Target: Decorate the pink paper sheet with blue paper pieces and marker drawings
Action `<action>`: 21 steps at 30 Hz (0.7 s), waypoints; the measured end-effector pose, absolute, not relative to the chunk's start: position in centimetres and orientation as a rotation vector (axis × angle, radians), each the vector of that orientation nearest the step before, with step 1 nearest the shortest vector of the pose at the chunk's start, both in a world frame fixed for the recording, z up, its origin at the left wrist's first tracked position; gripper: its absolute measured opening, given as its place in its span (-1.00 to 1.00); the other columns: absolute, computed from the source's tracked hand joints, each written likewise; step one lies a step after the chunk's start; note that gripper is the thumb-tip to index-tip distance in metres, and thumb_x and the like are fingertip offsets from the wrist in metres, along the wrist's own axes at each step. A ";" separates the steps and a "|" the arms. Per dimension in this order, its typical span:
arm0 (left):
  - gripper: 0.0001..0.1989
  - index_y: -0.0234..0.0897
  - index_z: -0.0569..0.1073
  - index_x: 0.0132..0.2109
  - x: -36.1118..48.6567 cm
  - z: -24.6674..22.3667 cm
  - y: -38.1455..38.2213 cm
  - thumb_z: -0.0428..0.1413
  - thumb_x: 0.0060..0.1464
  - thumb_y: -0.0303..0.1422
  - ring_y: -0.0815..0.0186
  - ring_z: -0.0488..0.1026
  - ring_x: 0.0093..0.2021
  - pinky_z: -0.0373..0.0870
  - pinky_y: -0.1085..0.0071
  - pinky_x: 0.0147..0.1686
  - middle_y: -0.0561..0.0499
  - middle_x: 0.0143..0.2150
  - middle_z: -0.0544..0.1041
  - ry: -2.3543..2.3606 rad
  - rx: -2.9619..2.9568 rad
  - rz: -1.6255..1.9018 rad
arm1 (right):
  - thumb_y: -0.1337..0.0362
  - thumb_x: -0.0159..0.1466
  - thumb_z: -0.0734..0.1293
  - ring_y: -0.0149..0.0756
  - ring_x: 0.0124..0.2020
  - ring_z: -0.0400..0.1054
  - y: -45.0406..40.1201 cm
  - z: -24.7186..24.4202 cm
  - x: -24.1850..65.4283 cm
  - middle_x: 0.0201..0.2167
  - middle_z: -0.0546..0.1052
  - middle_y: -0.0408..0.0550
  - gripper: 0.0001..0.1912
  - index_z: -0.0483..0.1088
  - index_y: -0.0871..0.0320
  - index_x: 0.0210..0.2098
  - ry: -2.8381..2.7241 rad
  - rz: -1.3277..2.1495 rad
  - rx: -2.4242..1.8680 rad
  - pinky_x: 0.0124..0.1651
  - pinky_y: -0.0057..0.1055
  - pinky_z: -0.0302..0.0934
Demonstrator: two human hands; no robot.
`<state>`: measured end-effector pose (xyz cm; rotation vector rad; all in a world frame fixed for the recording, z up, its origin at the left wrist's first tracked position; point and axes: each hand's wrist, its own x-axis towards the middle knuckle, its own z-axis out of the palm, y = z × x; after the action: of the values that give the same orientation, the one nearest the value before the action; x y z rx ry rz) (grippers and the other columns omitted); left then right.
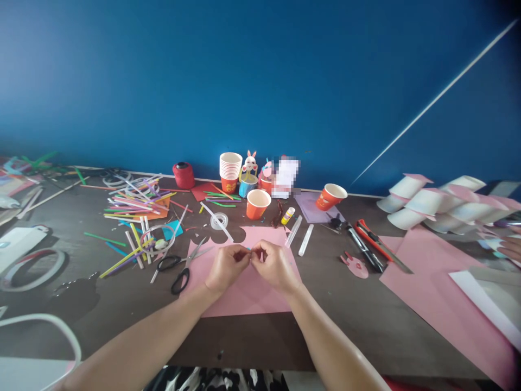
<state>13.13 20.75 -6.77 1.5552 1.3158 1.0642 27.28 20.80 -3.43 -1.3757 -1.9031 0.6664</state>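
Observation:
My left hand (pixel 228 267) and my right hand (pixel 277 269) meet fingertip to fingertip above a sheet of pink paper (pixel 248 304). Both are closed in a pinch. A tiny bluish speck shows between the fingertips, too small to name. Black-handled scissors (pixel 181 274) lie partly on the paper's left edge, blades apart, close to my left hand. Beyond the hands stands an orange-red paper cup (pixel 256 210). Two clear, narrow strips, one of them a white strip (pixel 306 240), rest to the right of the paper's far edge, near a small yellow glue bottle (pixel 288 215).
Colourful straws (pixel 134 203) are heaped at left, near a tape roll (pixel 219 220). Stacked cups (pixel 230 165) stand by the blue wall. On the right lie a pink rabbit-head cutout (pixel 357 267), an orange cutter (pixel 374 240) and glued white cups (pixel 417 209). Another person's hand (pixel 512 247) shows far right.

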 end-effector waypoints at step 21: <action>-0.89 -0.34 0.50 -0.41 13.1 -6.6 20.8 0.07 -0.09 -0.44 0.40 0.40 -0.49 0.28 0.55 -0.49 0.03 -0.50 0.51 1.308 1.527 1.092 | 0.37 0.08 0.21 -0.42 -0.52 0.25 20.6 -3.3 27.4 -0.53 0.40 -0.15 -0.95 0.29 0.16 -0.49 -1.959 0.618 -1.380 -0.47 -0.53 0.11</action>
<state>13.08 20.81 -6.65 1.5272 1.3084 1.0924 27.35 20.64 -3.34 -1.3798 -1.9590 0.6183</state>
